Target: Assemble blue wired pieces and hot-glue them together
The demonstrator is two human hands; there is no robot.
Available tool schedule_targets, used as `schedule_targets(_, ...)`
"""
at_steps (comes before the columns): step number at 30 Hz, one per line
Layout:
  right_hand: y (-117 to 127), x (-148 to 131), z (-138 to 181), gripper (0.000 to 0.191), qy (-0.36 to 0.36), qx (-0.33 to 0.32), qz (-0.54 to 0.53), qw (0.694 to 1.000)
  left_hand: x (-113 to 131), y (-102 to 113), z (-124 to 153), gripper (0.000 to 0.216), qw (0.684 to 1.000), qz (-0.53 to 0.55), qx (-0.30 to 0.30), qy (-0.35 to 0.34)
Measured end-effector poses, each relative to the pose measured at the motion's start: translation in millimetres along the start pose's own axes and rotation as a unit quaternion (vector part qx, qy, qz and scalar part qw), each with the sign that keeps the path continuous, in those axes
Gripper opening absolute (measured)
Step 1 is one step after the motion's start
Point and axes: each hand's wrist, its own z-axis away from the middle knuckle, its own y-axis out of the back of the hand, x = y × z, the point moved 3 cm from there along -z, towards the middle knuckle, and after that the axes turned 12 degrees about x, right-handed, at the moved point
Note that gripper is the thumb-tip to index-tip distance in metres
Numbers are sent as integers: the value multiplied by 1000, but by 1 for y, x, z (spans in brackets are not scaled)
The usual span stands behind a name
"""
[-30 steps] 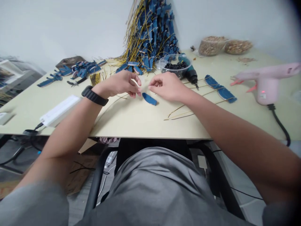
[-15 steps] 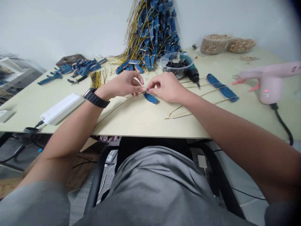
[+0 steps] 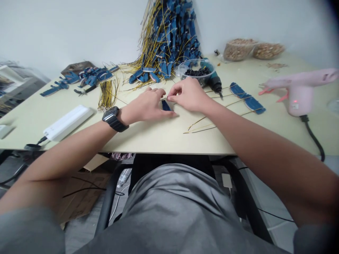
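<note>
My left hand (image 3: 148, 106), with a black watch on its wrist, lies on the table with fingers closed over a small blue leaf-shaped piece (image 3: 166, 105). My right hand (image 3: 189, 94) pinches a thin yellow stem at the top of that piece, fingertips meeting those of the left. Only part of the blue piece shows between the hands. Loose yellow stems (image 3: 201, 125) lie just right of the hands.
A pile of blue pieces on yellow stems (image 3: 169, 38) leans on the wall behind. A clear bowl of dark beads (image 3: 197, 71), a drill-like tool (image 3: 215, 83), two blue pieces (image 3: 247, 98), a pink glue gun (image 3: 299, 91), a white power strip (image 3: 67, 121) and a stem bundle (image 3: 107, 93) surround the hands.
My left hand has come down and moved right, covering the blue piece on the table. My right hand has stayed at the piece's top, still pinching.
</note>
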Motion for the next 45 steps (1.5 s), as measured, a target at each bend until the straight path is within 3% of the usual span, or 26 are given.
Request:
schedule_targets(3, -2, 2, -1, 15, -3, -1, 2, 1000, -9, 1, 1, 71, 999, 29, -8, 16)
schedule_targets(9, -5, 4, -2, 10, -13, -5, 5, 1000, -21, 2, 6, 96, 994, 104, -7, 29)
schedule_targets(16, -4, 4, 0, 14, -10, -16, 17, 1000, -33, -4, 9, 102, 984, 178, -3, 14)
schedule_targets(33, -3, 1, 4, 13, 5, -15, 36, 999, -33, -3, 10, 97, 989, 148, -4, -11)
schedule_targets(45, -12, 16, 1, 17, 66, 3, 41, 997, -40, -8, 10, 94, 990, 122, 17, -63)
